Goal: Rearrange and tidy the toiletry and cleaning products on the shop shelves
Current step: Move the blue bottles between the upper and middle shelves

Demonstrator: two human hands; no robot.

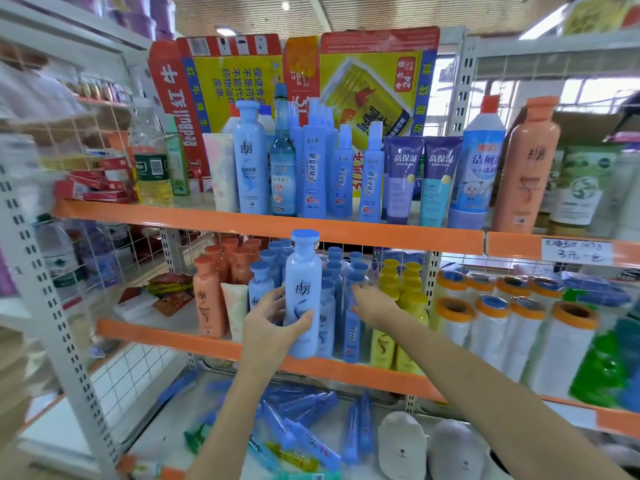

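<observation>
My left hand (268,323) grips a tall light-blue shampoo bottle (304,292) and holds it upright in front of the middle shelf (166,336). My right hand (372,301) reaches into the row of blue bottles (334,289) on that shelf, fingers spread and touching a blue bottle behind. A matching blue bottle (250,157) stands on the upper shelf (207,216) among blue spray bottles (313,168).
Orange bottles (209,299) stand left of the blue ones, yellow bottles (408,306) to the right, then white rolls (498,323). The upper shelf holds purple tubes (401,178), a toilet cleaner (479,161) and an orange bottle (526,168). Toothbrush packs (301,427) lie on the bottom shelf.
</observation>
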